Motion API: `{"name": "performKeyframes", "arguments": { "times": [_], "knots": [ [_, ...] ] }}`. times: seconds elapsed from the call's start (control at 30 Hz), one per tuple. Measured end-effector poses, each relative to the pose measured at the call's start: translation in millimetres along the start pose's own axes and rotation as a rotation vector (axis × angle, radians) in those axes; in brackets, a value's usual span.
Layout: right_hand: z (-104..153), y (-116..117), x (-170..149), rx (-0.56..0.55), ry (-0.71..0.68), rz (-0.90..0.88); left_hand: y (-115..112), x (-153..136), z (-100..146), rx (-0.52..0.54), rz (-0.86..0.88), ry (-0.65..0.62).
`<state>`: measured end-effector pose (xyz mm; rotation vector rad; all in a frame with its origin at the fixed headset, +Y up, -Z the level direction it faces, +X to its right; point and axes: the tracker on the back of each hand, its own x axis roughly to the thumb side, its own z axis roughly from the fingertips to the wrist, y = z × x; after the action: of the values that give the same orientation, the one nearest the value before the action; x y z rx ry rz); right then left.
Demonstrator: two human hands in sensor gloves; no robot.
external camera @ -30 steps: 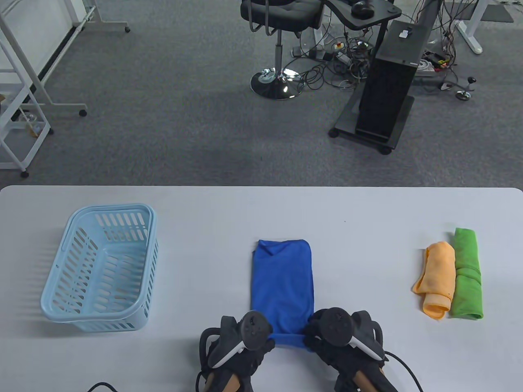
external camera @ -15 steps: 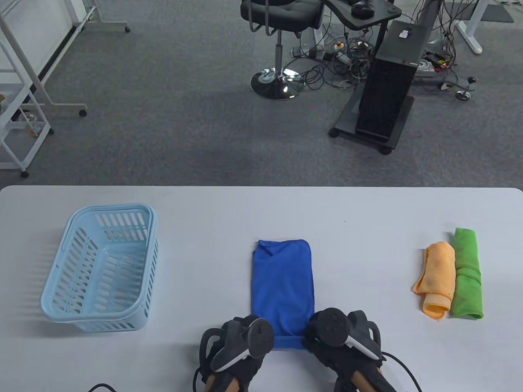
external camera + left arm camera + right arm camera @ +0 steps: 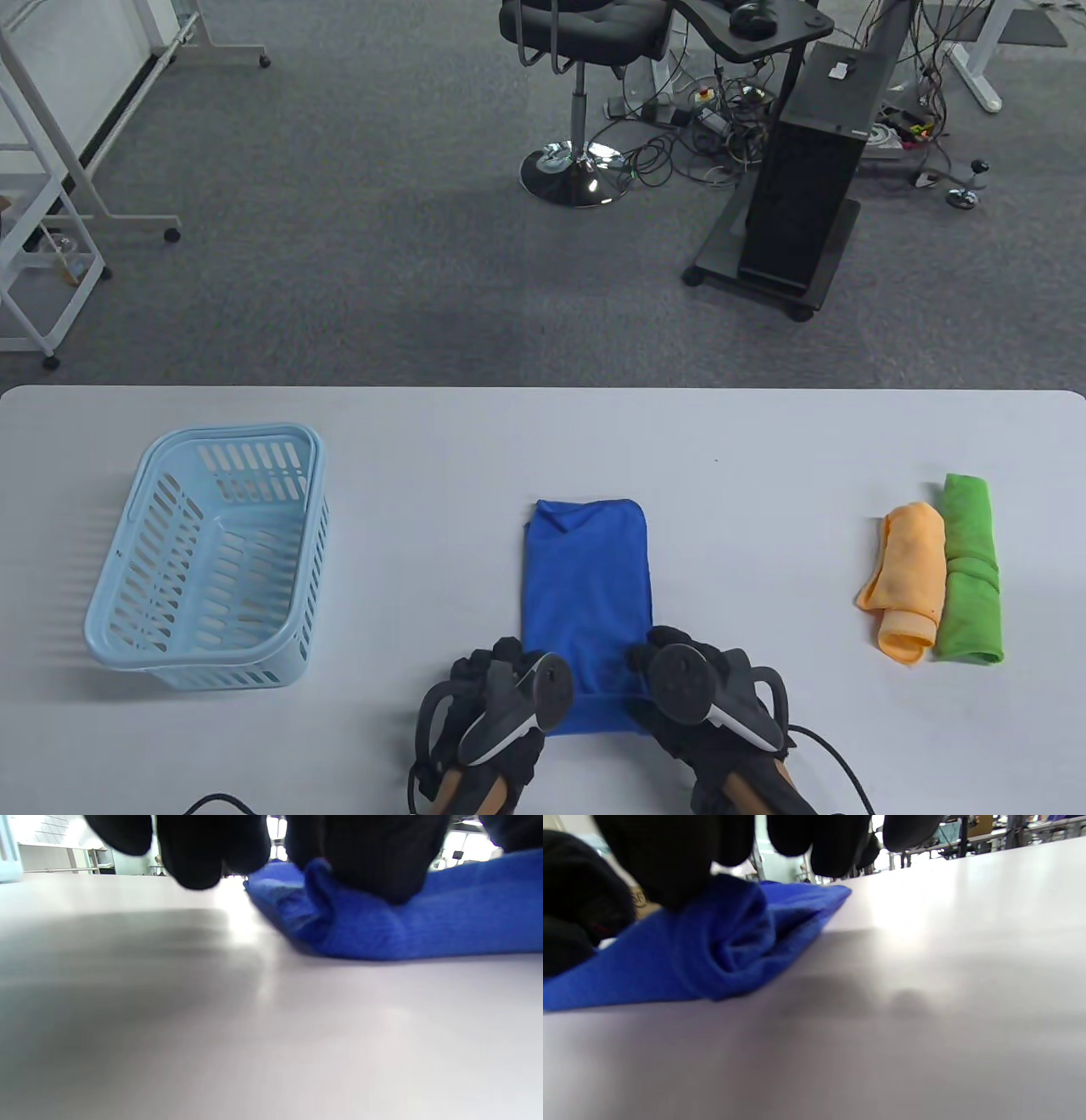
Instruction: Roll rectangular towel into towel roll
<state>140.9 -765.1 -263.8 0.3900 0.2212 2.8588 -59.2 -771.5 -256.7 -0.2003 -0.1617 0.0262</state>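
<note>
A blue towel lies folded into a long strip at the table's near middle, its near end turned over into a small roll. My left hand grips the roll's left end, and my right hand grips its right end. In the left wrist view my gloved fingers press down on the rolled blue towel. The right wrist view shows the curled end of the roll under my fingers, which curl over it.
A light blue plastic basket stands on the table's left. At the right lie an orange towel roll and a green towel roll side by side. Beyond the table's far edge are carpet, an office chair and a black stand.
Both hands have moved forward over the towel's near end, and the rolled part has grown thicker and advanced away from me. The rest of the towel has not shifted.
</note>
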Motion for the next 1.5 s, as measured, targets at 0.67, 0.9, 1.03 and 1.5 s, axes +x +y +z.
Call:
{"name": "performKeyframes", "arguments": {
  "times": [0.67,0.9,1.03,1.5],
  "knots": [
    [-3.3,21.7,2.3,0.265,0.048,0.162,0.9,24.7,10.6,-0.058,-0.231,-0.176],
    [-4.0,20.0,0.7,0.194,0.087,0.072,-2.2,14.6,4.5,0.002,-0.105,-0.113],
    [-4.1,17.9,-2.1,0.187,0.069,0.051,1.5,12.0,5.1,-0.009,-0.074,-0.110],
    [-4.0,14.6,-10.5,0.207,0.055,-0.046,3.7,17.7,4.8,-0.013,-0.079,-0.115]
  ]
}}
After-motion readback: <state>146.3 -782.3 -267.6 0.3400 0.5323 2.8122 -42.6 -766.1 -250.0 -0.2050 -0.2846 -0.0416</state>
